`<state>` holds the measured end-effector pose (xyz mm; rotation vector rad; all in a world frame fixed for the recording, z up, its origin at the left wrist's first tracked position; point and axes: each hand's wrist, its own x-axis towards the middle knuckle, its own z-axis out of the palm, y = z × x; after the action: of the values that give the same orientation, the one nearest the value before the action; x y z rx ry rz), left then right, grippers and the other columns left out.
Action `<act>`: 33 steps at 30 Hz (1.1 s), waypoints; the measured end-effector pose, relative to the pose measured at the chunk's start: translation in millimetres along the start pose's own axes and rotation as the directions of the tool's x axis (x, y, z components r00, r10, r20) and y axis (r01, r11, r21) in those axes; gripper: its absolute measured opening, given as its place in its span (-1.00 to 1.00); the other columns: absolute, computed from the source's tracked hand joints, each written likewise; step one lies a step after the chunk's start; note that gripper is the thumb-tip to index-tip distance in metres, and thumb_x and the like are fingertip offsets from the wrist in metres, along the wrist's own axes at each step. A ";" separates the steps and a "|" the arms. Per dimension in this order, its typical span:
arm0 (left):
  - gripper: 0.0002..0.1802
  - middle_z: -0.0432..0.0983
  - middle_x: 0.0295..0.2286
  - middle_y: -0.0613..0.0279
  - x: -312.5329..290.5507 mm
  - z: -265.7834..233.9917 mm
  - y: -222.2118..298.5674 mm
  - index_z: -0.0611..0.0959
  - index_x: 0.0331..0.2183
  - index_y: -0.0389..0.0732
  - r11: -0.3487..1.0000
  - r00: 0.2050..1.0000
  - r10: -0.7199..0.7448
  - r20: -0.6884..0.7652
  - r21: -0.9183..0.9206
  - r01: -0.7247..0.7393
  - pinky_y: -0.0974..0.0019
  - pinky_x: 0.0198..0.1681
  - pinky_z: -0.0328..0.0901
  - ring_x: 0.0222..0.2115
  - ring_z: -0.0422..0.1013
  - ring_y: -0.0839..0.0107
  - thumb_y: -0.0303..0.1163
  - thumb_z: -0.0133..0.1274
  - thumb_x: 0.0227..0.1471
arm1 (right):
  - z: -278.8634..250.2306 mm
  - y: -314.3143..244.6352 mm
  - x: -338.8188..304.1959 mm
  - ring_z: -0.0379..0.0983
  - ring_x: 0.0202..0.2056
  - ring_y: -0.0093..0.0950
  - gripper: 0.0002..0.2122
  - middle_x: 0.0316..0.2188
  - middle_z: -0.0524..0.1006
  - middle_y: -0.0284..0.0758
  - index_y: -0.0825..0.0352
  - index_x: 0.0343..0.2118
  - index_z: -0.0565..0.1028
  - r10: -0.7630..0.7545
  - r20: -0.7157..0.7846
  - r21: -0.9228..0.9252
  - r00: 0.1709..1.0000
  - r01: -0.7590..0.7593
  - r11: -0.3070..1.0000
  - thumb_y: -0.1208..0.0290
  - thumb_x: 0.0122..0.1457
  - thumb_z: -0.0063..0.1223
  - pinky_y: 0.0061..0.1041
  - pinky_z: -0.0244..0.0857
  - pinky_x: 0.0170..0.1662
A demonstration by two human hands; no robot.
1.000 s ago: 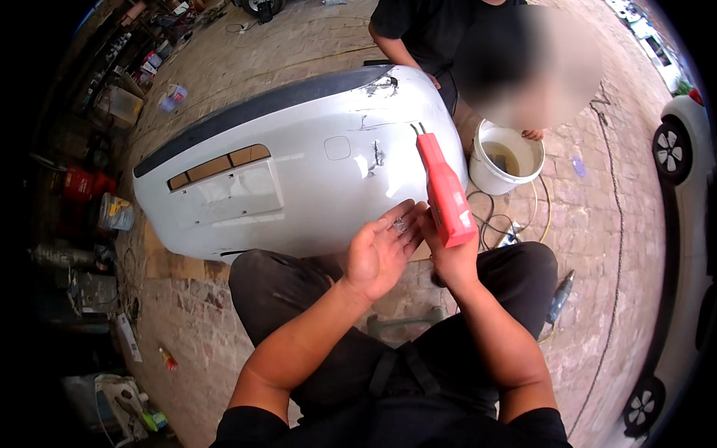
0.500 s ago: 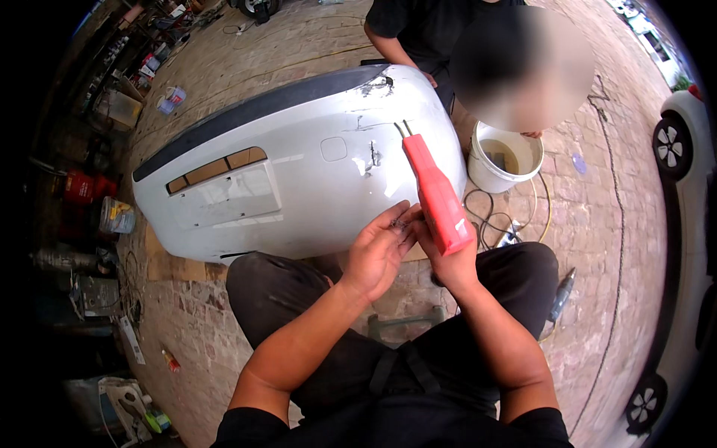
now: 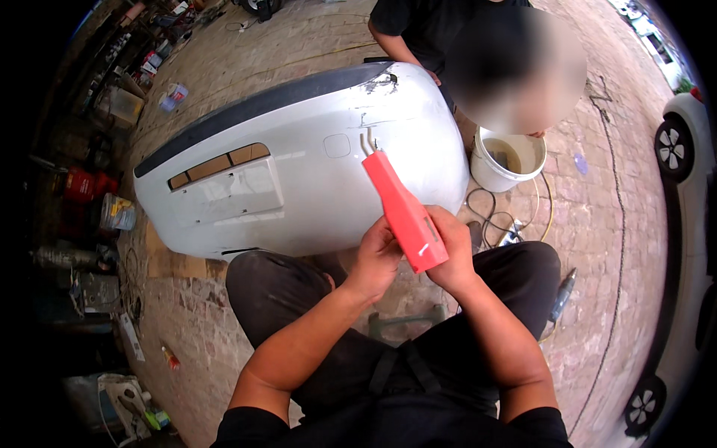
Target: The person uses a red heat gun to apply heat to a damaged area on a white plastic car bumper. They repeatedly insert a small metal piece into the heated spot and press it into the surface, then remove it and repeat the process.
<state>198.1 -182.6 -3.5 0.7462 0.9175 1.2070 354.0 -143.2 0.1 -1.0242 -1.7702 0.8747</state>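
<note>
While a red tool (image 3: pixel 407 213) points forward, a scuffed bumper (image 3: pixel 321 198) lies beyond it

As the head view looks down, the red tool sits in front of the person, on the near side of the bumper, its broad end toward the body and angled a little to the right. Its narrow end carries two bent metal prongs (image 3: pixel 364 145), which appear over the bumper's pale surface; whether they touch it cannot be told. A small dark piece beside them is too small to identify.

The right hand (image 3: pixel 452 246) is closed about the tool's body from the right, its fingers bent and partly hidden by the casing. The left hand (image 3: pixel 377 257) is against or just beside the tool's left side, its fingers curled inward and close together; their tips are hidden, so whether they pinch anything cannot be told.

The bumper rests on its side of the brick paving (image 3: pixel 575 358), with a dark strip along its far edge and black scuffs toward its upper right. Just beside it stands a white bucket (image 3: pixel 489 174) holding murky liquid, near a co-worker (image 3: pixel 418 37) in dark clothing. Cables (image 3: pixel 489 216) loop below the bucket, and a blue-grey cylindrical tool (image 3: pixel 564 295) lies by the person's right knee (image 3: pixel 526 272).
</note>
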 end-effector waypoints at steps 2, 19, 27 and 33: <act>-0.35 0.48 0.10 0.14 5.8 -1.1 3.7 0.41 0.29 -0.29 0.996 0.996 -0.091 0.011 0.006 0.091 0.22 0.25 0.33 0.13 0.41 0.39 -0.78 -0.17 0.19 | 3.1 2.5 -5.8 0.61 -0.17 -0.50 -0.71 -0.23 0.66 -0.32 0.38 0.01 0.57 0.169 -0.007 0.203 0.986 -0.164 0.965 0.53 0.23 0.29 -0.48 0.47 -0.08; -0.71 0.64 -0.13 0.19 13.6 -3.8 2.4 0.65 0.02 -0.32 0.988 0.996 -0.038 0.084 -0.149 0.051 0.29 0.02 0.39 -0.14 0.50 0.44 -0.46 0.14 0.30 | -6.2 -4.9 3.6 0.62 -0.37 -0.49 -0.72 -0.31 0.62 -0.27 0.42 -0.01 0.45 0.574 0.147 0.848 0.806 -0.402 0.347 0.63 0.25 0.24 -0.49 0.53 -0.30; -0.79 0.67 -0.16 0.17 17.3 -7.9 2.8 0.67 -0.05 -0.31 0.949 0.994 -0.099 0.038 -0.299 0.105 0.32 -0.04 0.42 -0.22 0.52 0.46 -0.46 0.10 0.34 | -18.0 1.5 5.2 0.65 -0.32 -0.45 -0.71 -0.26 0.63 -0.24 0.41 -0.01 0.45 0.579 0.301 0.883 0.758 -0.450 0.130 0.61 0.25 0.26 -0.47 0.55 -0.28; -0.80 0.67 -0.17 0.17 17.2 -9.3 -1.6 0.68 -0.07 -0.30 0.963 0.996 -0.085 0.031 -0.253 0.090 0.29 -0.07 0.43 -0.23 0.52 0.44 -0.43 0.08 0.36 | -13.6 -2.1 5.1 0.62 -0.31 -0.48 -0.69 -0.27 0.62 -0.27 0.41 0.00 0.45 0.575 0.272 0.851 0.771 -0.472 0.230 0.62 0.23 0.28 -0.51 0.53 -0.26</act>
<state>192.2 -166.0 -12.4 0.5058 0.7537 1.2091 364.6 -137.6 8.5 -0.8490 -0.5235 1.8950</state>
